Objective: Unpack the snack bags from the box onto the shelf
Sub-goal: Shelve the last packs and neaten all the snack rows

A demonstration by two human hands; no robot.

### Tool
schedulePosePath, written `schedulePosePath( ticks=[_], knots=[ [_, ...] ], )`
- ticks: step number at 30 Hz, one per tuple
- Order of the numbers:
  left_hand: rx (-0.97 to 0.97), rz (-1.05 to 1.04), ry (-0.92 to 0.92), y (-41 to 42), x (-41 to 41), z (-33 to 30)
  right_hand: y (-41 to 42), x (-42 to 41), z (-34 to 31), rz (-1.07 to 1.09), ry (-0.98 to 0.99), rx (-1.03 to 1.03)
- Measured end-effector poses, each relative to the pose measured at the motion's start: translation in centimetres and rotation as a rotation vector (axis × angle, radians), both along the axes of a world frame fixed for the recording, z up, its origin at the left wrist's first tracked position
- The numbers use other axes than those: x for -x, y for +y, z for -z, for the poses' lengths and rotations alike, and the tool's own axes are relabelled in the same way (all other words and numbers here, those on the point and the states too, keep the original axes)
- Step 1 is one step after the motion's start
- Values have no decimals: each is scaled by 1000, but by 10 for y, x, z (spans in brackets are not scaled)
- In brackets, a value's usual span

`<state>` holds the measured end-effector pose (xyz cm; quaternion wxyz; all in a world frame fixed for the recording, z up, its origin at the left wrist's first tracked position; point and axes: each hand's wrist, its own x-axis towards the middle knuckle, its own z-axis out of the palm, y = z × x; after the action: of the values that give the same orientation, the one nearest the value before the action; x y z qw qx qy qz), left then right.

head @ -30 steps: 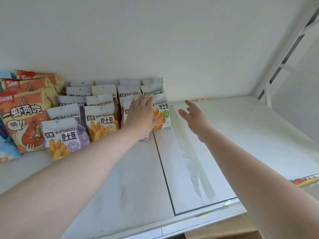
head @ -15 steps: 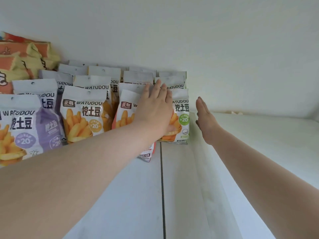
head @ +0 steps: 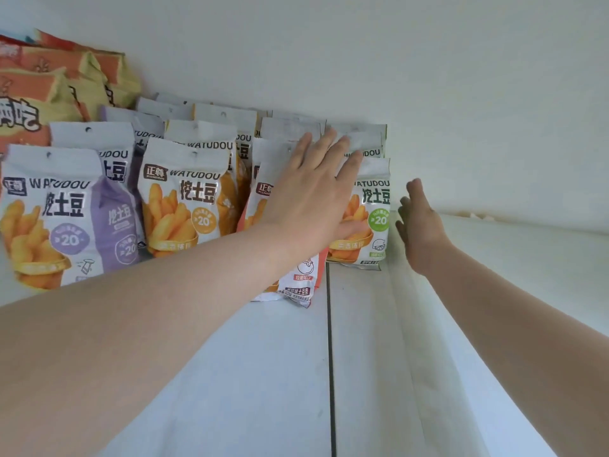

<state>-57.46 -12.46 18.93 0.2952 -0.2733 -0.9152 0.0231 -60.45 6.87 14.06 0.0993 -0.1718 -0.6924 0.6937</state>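
Several white WATUDOU snack bags stand in rows at the back of the white shelf (head: 263, 374). My left hand (head: 316, 196) lies flat with straight fingers against the fronts of a red-trimmed bag (head: 296, 282) and a green-trimmed bag (head: 375, 225), pressing on them. The red-trimmed bag leans forward, its bottom nearer to me than the others. My right hand (head: 418, 225) is held edge-on with straight fingers just right of the green-trimmed bag, close to its side. A purple bag (head: 66, 219) and an orange bag (head: 188, 199) stand to the left. The box is out of view.
Larger orange and yellow snack bags (head: 49, 80) are stacked at the far left against the white wall (head: 362, 61). A seam (head: 329, 357) runs front to back through the shelf. The shelf surface stretches on to the right of my right hand.
The view has come closer to the bags. My left hand stays flat on the front bags, and my right hand has drawn in beside the green-trimmed bag.
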Motion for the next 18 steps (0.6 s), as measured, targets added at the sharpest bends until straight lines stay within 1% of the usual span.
schedulePosePath(
  ticks=[2, 4, 6, 7, 9, 11, 13, 14, 16, 18],
  knots=[
    [-82, 4, -7, -20, -4, -8, -2, -28, -5, 75, 92, 1],
    [-143, -26, -19, -43, -4, -17, -15, -69, -8, 154, 181, -71],
    [-162, -75, -76, -63, 1, -25, -41, -113, -8, 151, 214, -171],
    [-160, -87, -112, -70, 4, -29, -58, -131, -6, 87, 184, -206],
    [-148, -65, -175, -77, 11, -35, -92, -152, -2, -100, 52, -253],
    [-131, -57, -232, -79, 18, -42, -117, -153, 5, -199, -53, -304],
    [-121, -73, -293, -80, 24, -45, -132, -141, 11, -182, -110, -423],
    [-120, -75, -313, -81, 26, -45, -137, -135, 14, -139, -138, -461],
    [-164, -68, -322, -83, 31, -45, -141, -124, 18, -61, -164, -474],
    [-254, -59, -310, -84, 37, -44, -147, -120, 19, -40, -120, -459]
  ],
)
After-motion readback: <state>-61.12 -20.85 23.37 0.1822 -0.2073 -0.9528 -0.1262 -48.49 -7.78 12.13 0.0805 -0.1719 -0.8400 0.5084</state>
